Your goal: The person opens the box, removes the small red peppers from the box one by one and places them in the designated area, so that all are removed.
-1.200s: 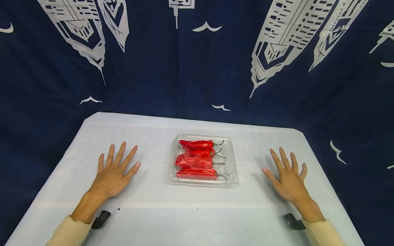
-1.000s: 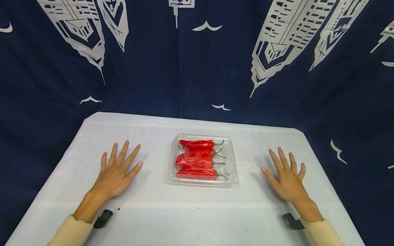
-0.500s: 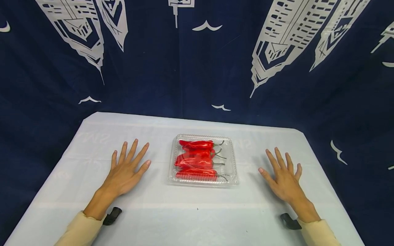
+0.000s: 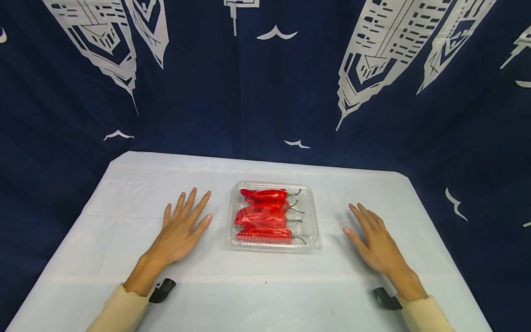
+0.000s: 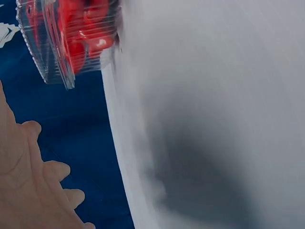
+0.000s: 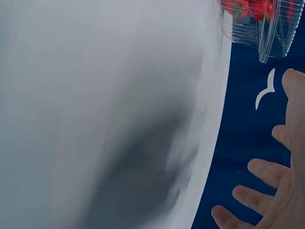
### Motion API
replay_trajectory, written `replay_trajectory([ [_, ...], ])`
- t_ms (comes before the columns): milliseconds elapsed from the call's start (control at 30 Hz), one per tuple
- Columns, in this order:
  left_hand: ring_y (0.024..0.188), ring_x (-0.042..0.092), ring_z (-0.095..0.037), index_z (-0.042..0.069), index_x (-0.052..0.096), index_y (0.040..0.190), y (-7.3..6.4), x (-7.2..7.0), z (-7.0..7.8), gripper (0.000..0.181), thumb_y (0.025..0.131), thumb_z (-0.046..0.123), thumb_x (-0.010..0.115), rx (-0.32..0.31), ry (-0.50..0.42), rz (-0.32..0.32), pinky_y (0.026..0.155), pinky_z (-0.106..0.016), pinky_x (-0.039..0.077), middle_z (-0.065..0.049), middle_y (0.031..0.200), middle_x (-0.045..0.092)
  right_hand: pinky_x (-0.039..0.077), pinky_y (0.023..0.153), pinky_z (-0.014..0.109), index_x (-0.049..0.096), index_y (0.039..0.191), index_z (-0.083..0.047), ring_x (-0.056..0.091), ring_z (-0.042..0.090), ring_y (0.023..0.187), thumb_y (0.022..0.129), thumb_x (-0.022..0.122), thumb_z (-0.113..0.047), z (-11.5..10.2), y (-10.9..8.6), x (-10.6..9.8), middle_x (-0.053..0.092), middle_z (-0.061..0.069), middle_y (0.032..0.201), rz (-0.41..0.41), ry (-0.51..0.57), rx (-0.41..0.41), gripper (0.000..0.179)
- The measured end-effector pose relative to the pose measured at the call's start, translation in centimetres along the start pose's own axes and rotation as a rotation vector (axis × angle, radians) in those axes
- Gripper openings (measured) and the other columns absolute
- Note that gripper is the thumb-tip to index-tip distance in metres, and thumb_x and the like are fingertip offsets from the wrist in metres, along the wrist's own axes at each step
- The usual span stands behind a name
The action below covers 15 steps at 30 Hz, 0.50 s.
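Note:
A clear plastic clamshell box (image 4: pixel 309 226) with its lid down sits mid-table in the head view. Inside lie several red chili peppers (image 4: pixel 265 216), their green stems toward the right. My left hand (image 4: pixel 176 237) hovers to the left of the box, fingers spread and straight, holding nothing. On the other side my right hand (image 4: pixel 379 249) is held above the table with its fingers extended and closer together, thumb apart toward the box. Both wrist views show the hand's shadow on the table and the box (image 5: pixel 66 43) at the upper edge.
The white-covered table (image 4: pixel 232 295) has cut corners at its far edge. Behind it hangs a dark blue curtain (image 4: pixel 199 115) with white building prints. Black wrist devices (image 4: pixel 162 291) show at both cream sleeves (image 4: pixel 120 311).
My left hand has moved rightward toward the box. The right hand has shifted a little left, and its fingers have drawn together. The box has stayed in place.

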<state>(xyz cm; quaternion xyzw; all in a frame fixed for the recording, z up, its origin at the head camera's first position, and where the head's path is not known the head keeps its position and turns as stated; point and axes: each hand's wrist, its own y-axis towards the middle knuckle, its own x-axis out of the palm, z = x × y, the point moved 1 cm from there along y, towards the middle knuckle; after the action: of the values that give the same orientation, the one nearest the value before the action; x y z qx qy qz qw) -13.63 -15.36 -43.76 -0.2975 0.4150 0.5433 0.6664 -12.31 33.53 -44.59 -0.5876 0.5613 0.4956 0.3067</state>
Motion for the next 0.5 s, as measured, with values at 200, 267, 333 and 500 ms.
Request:
replay_trajectory([
  [200, 0.153, 0.001, -0.046, 0.039, 0.014, 0.160, 0.2, 0.5, 0.7, 0.063, 0.104, 0.057, 0.034, 0.012, -0.111, -0.010, 0.116, -0.072, 0.008, -0.012, 0.169, 0.001, 0.034, 0.100, 0.073, 0.033, 0.158, -0.023, 0.036, 0.049, 0.139, 0.101, 0.058, -0.038, -0.6, 0.0, 0.1, 0.035, 0.020, 0.159, 0.007, 0.041, -0.037, 0.064],
  [267, 0.153, 0.003, -0.046, 0.041, 0.013, 0.160, 0.2, 0.7, 1.0, 0.062, 0.104, 0.057, 0.036, 0.010, -0.149, -0.017, 0.114, -0.074, 0.012, -0.011, 0.169, 0.002, 0.034, 0.102, 0.071, 0.034, 0.157, -0.024, 0.037, 0.048, 0.139, 0.101, 0.059, -0.036, -0.7, 0.0, 0.2, 0.037, 0.019, 0.158, 0.006, 0.067, -0.051, 0.063],
  [333, 0.153, 0.006, -0.045, 0.044, 0.013, 0.159, 0.3, 0.9, 1.2, 0.062, 0.103, 0.057, 0.037, 0.011, -0.184, -0.020, 0.113, -0.075, 0.016, -0.009, 0.169, 0.003, 0.033, 0.105, 0.068, 0.035, 0.157, -0.025, 0.038, 0.046, 0.140, 0.101, 0.060, -0.034, -0.9, 0.1, 0.3, 0.038, 0.017, 0.158, 0.005, 0.091, -0.068, 0.062],
  [500, 0.153, 0.014, -0.041, 0.050, 0.012, 0.156, 0.6, 1.3, 1.8, 0.060, 0.103, 0.056, 0.040, 0.024, -0.271, -0.039, 0.109, -0.076, 0.022, -0.008, 0.169, 0.005, 0.033, 0.107, 0.066, 0.036, 0.156, -0.028, 0.038, 0.043, 0.141, 0.101, 0.060, -0.029, -1.4, 0.3, 0.6, 0.040, 0.012, 0.158, -0.003, 0.152, -0.099, 0.060],
])
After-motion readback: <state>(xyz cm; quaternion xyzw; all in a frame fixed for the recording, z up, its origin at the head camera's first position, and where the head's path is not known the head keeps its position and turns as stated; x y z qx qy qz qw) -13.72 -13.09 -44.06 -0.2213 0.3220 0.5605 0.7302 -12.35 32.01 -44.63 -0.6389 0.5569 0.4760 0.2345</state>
